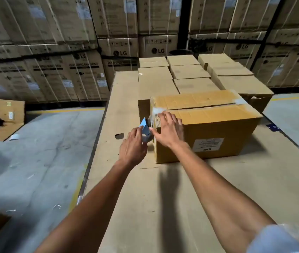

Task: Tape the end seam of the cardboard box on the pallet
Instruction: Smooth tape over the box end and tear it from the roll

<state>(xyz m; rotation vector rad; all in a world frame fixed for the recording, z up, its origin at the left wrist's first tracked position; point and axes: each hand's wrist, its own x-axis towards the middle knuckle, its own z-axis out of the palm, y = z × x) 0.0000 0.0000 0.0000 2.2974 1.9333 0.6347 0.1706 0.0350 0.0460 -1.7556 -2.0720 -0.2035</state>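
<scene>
A brown cardboard box [216, 125] with a white label on its near side sits on a cardboard-covered pallet [145, 189]. Clear tape runs along its top seam and over the left end. My left hand [133, 145] grips a blue tape dispenser [145, 129] held against the box's left end, low on that face. My right hand [168, 130] lies flat with fingers spread over the box's upper left corner, pressing on the tape there. The end seam itself is hidden from this angle.
Several smaller sealed boxes [188, 72] stand behind the box on the pallet. Tall stacks of appliance cartons [83, 70] line the back. On the concrete floor [35, 152] at left lie a flattened open carton [1, 117] and a tape roll [14, 137].
</scene>
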